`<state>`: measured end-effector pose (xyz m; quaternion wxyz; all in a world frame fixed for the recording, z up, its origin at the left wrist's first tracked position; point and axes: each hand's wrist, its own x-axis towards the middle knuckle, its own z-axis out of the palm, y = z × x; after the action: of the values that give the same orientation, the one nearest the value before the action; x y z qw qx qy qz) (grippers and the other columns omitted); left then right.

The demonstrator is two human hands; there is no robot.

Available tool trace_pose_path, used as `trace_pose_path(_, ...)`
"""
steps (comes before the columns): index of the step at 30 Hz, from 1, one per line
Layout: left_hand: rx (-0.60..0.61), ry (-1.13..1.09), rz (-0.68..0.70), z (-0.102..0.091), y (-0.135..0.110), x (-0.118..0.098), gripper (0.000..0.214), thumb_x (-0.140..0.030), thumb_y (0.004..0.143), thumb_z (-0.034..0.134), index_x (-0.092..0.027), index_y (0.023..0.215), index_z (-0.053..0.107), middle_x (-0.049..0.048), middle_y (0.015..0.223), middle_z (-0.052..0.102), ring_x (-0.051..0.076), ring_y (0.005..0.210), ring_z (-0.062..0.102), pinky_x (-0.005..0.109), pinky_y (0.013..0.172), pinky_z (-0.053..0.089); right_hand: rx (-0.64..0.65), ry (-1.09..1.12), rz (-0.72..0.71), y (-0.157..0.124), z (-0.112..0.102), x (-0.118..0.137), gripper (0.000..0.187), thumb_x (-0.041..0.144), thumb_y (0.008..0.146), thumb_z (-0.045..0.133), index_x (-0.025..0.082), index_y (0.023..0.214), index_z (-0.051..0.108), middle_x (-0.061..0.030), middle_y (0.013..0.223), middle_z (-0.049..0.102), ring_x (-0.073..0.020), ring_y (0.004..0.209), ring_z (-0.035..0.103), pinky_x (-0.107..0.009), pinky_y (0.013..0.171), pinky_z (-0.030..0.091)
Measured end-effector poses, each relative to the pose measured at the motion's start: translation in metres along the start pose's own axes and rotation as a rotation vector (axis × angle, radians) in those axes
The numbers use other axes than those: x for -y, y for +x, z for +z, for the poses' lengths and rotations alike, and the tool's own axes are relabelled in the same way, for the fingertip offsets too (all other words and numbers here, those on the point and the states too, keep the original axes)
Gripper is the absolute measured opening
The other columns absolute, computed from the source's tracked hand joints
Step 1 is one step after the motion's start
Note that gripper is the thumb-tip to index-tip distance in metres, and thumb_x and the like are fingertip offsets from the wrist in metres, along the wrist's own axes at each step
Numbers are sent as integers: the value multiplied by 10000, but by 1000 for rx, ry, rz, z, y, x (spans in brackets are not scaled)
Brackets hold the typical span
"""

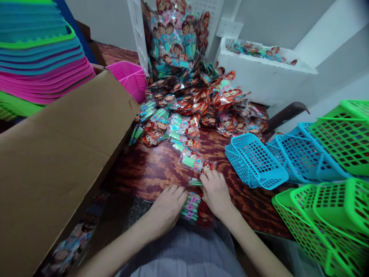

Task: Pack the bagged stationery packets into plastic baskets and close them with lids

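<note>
My left hand (168, 206), fingers bent together, grips the left end of a stack of clear plastic packets (190, 206) at the table's front edge. Green sticks, pink lettering and red-haired cartoon heads show through the plastic. Just above that stack, my right hand (216, 190) has its fingers closed on a single packet (195, 182), whose right part the hand covers. Beyond the right fingertips lies another packet (191, 161), the nearest of a row leading back to a large heap of packets (184, 96).
A white crate (135, 34) stands behind the heap, and a white foam box (259, 73) is back right. Blue baskets (255, 161) and green baskets (314, 219) line the right side. On the left are a cardboard box (69, 127), a pink basket (129, 79) and stacked coloured baskets (43, 57).
</note>
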<state>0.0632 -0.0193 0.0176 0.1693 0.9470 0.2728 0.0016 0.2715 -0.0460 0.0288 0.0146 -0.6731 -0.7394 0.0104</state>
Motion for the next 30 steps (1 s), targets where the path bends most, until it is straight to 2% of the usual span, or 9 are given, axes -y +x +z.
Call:
trace_pose_path(5, -11, -45, -9, 0, -1, 0, 395, -68, 840, 444, -162, 1217, 510, 89, 1111, 546, 264, 1030, 464, 430, 973, 436, 104, 156, 63, 17, -23, 9, 101, 269, 951, 579, 201, 1024, 565, -64, 988, 655, -217, 852, 606, -311, 680, 380)
trace_pose_path(7, -21, -66, -17, 0, -2, 0, 409, -67, 836, 450, -169, 1229, 501, 87, 1126, 541, 262, 1044, 459, 431, 983, 430, 121, 196, 14, 36, -24, 8, 141, 309, 942, 609, 202, 1026, 572, -56, 982, 665, -221, 926, 606, -305, 733, 395)
trace_pose_path(11, -29, -100, -29, 1, -5, 1, 450, -60, 816, 465, -177, 1250, 487, 88, 1166, 533, 260, 1074, 456, 419, 985, 431, 126, 85, -5, 65, -14, 2, 306, 293, 866, 706, 180, 1131, 605, -138, 1282, 573, -299, 1207, 485, -390, 931, 387)
trace_pose_path(14, -36, -119, -21, 2, -6, 2, 476, -64, 808, 476, -174, 1271, 476, 90, 1185, 530, 259, 1084, 456, 413, 990, 432, 151, 5, 59, 66, -8, 3, 341, 320, 860, 703, 186, 1163, 627, -155, 1219, 575, -321, 1160, 505, -445, 946, 390)
trace_pose_path(18, -60, -116, -26, 2, -6, 2, 442, -69, 822, 464, -167, 1252, 493, 90, 1155, 540, 261, 1073, 461, 419, 995, 437, 140, -5, 40, 47, -13, 15, 326, 238, 860, 671, 201, 1181, 625, -142, 1172, 554, -284, 1034, 573, -393, 860, 452)
trace_pose_path(20, -89, -115, -29, 3, -7, 2, 440, -70, 823, 467, -168, 1251, 500, 89, 1157, 541, 259, 1073, 462, 435, 1033, 418, 153, 61, -9, 34, -16, 20, 497, 169, 852, 647, 235, 1333, 536, -132, 1220, 539, -263, 1007, 594, -365, 820, 480)
trace_pose_path(23, -153, -125, -43, 3, -9, 1, 477, -68, 788, 513, -195, 1249, 519, 80, 1171, 522, 258, 1117, 452, 493, 1142, 310, 153, 234, -65, 17, -15, 21, 835, 133, 851, 621, 268, 1558, 198, -113, 1228, 572, -274, 1090, 583, -393, 893, 493)
trace_pose_path(26, -219, -147, -121, 5, -12, -1, 539, -57, 739, 553, -234, 1247, 537, 76, 1187, 481, 269, 1189, 424, 544, 1191, 213, 146, 397, -38, 7, -12, 16, 932, 149, 869, 600, 224, 1581, 4, -118, 1261, 589, -277, 1201, 544, -416, 974, 475)
trace_pose_path(30, -274, -167, -204, 5, -16, -5, 578, -34, 712, 550, -249, 1249, 551, 80, 1216, 447, 282, 1246, 384, 565, 1200, 187, 210, 403, -50, 5, -10, 15, 565, 132, 899, 541, 186, 1443, 400, -113, 1249, 606, -257, 1192, 565, -391, 999, 455)
